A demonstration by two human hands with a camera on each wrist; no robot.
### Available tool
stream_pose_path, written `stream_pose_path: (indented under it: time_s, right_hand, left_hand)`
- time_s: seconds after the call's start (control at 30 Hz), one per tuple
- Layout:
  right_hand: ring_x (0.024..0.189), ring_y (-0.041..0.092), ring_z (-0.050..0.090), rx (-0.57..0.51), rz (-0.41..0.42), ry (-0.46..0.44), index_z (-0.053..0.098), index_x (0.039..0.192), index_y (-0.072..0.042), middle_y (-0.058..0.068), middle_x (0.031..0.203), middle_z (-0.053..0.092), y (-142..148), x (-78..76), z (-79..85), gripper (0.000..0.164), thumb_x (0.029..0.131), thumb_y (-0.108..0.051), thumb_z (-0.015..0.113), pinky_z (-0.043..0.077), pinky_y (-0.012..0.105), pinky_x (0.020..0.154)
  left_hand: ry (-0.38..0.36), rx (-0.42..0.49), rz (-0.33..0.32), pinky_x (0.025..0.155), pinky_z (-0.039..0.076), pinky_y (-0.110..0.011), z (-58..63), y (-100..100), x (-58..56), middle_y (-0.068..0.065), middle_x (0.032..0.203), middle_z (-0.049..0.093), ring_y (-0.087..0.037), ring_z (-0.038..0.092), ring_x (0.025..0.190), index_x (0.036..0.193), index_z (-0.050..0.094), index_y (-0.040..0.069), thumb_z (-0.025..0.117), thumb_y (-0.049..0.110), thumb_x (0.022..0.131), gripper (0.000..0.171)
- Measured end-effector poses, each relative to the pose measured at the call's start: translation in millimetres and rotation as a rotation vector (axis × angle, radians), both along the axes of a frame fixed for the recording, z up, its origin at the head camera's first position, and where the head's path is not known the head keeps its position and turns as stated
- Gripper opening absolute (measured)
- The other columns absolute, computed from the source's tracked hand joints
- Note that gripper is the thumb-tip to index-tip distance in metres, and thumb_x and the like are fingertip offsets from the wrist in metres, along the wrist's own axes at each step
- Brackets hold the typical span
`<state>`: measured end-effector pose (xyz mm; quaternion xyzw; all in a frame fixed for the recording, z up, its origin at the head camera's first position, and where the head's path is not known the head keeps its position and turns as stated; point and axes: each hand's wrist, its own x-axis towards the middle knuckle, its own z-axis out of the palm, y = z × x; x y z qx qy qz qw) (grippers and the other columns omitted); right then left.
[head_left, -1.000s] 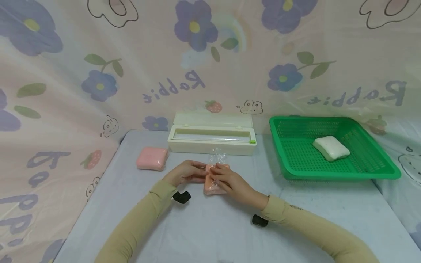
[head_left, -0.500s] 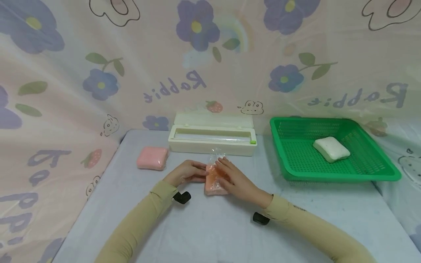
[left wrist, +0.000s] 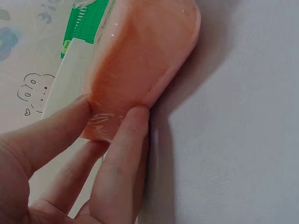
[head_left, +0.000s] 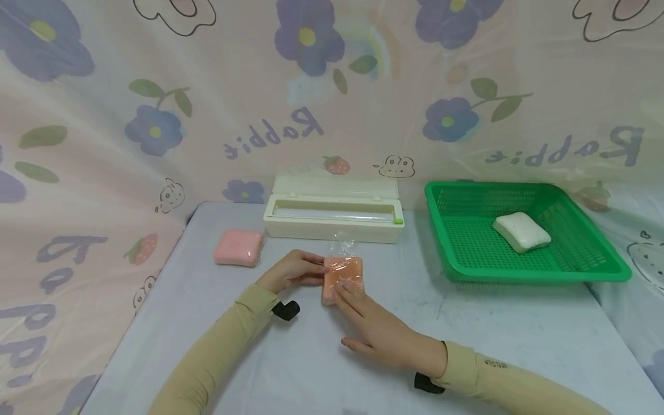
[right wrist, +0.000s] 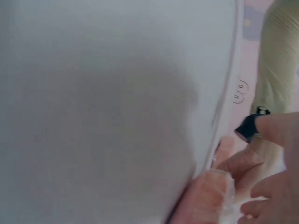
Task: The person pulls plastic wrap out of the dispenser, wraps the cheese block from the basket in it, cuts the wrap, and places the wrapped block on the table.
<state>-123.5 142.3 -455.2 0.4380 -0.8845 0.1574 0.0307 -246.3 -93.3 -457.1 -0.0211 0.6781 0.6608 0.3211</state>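
An orange bar of soap (head_left: 346, 270), wrapped in clear film, lies at the middle of the table, a loose tail of film at its far end. My left hand (head_left: 294, 271) pinches the bar's left side; in the left wrist view the fingertips (left wrist: 138, 114) meet the wrapped soap (left wrist: 140, 56) at one end. My right hand (head_left: 381, 328) has its fingers extended, their tips resting on the near part of the soap, with the thumb held apart. Part of the wrapped bar (right wrist: 205, 196) also shows in the right wrist view.
A cream cling film box (head_left: 332, 229) with raised lid stands behind the soap. A pink wrapped soap (head_left: 238, 248) lies to the left. On the right a green basket (head_left: 539, 275) holds a white bar of soap (head_left: 521, 232). A patterned curtain (head_left: 363, 127) borders the table.
My right hand has slid from the far part of the orange soap toward its near end, its fingers straightening and uncovering the wrapped top. My left hand stays at the bar's left side.
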Motion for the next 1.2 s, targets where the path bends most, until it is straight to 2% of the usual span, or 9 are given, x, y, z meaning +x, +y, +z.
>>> stream_pose_path:
  time_s: [0.17, 0.43, 0.6, 0.8, 0.97, 1.07, 1.13, 1.2]
  right_hand:
    - [0.144, 0.032, 0.004, 0.07, -0.061, 0.01, 0.013, 0.151, 0.001, 0.017, 0.158, 0.007, -6.2, -4.1, -11.9, 0.086, 0.094, -0.048, 0.056, 0.015, 0.046, 0.116]
    - [0.144, 0.032, 0.007, 0.094, -0.141, 0.044, 0.016, 0.149, 0.006, 0.02, 0.157, 0.01, -16.7, -16.7, -18.2, 0.09, 0.093, -0.053, 0.054, 0.018, 0.046, 0.115]
    - [0.144, 0.031, 0.007, 0.115, -0.147, -0.011, 0.015, 0.149, 0.005, 0.019, 0.157, 0.01, -18.6, -22.0, -15.5, 0.092, 0.092, -0.056, 0.052, 0.017, 0.044, 0.116]
    - [0.144, 0.03, 0.007, 0.13, -0.159, -0.029, 0.015, 0.149, 0.006, 0.019, 0.157, 0.009, -19.3, -25.3, -15.0, 0.094, 0.091, -0.058, 0.052, 0.017, 0.044, 0.116]
    - [0.144, 0.03, 0.005, 0.143, -0.14, -0.071, 0.013, 0.149, 0.005, 0.019, 0.157, 0.008, -17.2, -31.1, -14.9, 0.097, 0.09, -0.06, 0.052, 0.016, 0.043, 0.116]
    - [0.144, 0.029, 0.004, 0.087, -0.11, -0.132, 0.011, 0.151, 0.002, 0.016, 0.158, 0.006, -12.7, -35.8, -12.3, 0.094, 0.091, -0.058, 0.053, 0.016, 0.044, 0.116]
    - [0.144, 0.029, 0.009, -0.029, -0.107, -0.193, 0.016, 0.151, 0.001, 0.016, 0.158, 0.01, -7.8, -37.7, -8.7, 0.087, 0.093, -0.049, 0.057, 0.02, 0.046, 0.115]
    - [0.141, 0.029, 0.021, -0.171, -0.145, -0.219, 0.03, 0.147, 0.002, 0.016, 0.154, 0.025, -2.0, -37.9, -4.6, 0.073, 0.093, -0.036, 0.062, 0.028, 0.046, 0.112]
  left_hand:
    - [-0.003, 0.001, -0.005, 0.083, 0.055, -0.036, 0.0, 0.9, -0.2, -0.022, 0.114, 0.063, -0.025, 0.067, 0.093, 0.125, 0.054, -0.011, 0.065, 0.001, 0.089, 0.039]
    - [0.003, 0.015, -0.011, 0.086, 0.054, -0.038, 0.3, 0.3, 0.8, -0.021, 0.114, 0.063, -0.026, 0.067, 0.093, 0.126, 0.052, -0.014, 0.065, -0.002, 0.089, 0.041]
    - [0.008, 0.02, -0.021, 0.087, 0.054, -0.038, 1.4, 0.1, 1.4, -0.023, 0.115, 0.062, -0.028, 0.066, 0.096, 0.127, 0.051, -0.014, 0.063, -0.001, 0.09, 0.04]
    - [0.013, -0.006, -0.011, 0.085, 0.054, -0.037, 3.0, 0.6, 3.4, -0.022, 0.113, 0.063, -0.028, 0.067, 0.094, 0.125, 0.053, -0.013, 0.064, -0.001, 0.09, 0.039]
    - [0.039, -0.015, -0.017, 0.085, 0.054, -0.037, 2.9, 1.1, 4.1, -0.021, 0.111, 0.064, -0.026, 0.067, 0.094, 0.125, 0.053, -0.014, 0.064, 0.0, 0.09, 0.04]
    - [0.052, -0.014, -0.017, 0.086, 0.054, -0.038, 2.7, 0.7, 3.8, -0.021, 0.11, 0.064, -0.025, 0.066, 0.095, 0.124, 0.054, -0.013, 0.064, 0.0, 0.09, 0.038]
    - [0.084, -0.03, -0.02, 0.087, 0.054, -0.038, 2.4, 0.4, 3.6, -0.021, 0.11, 0.065, -0.026, 0.066, 0.096, 0.123, 0.055, -0.013, 0.065, 0.002, 0.09, 0.038]
    - [0.121, -0.063, 0.001, 0.087, 0.054, -0.037, 1.8, 0.1, 2.9, -0.019, 0.109, 0.065, -0.025, 0.066, 0.096, 0.12, 0.058, -0.011, 0.067, 0.006, 0.089, 0.037]
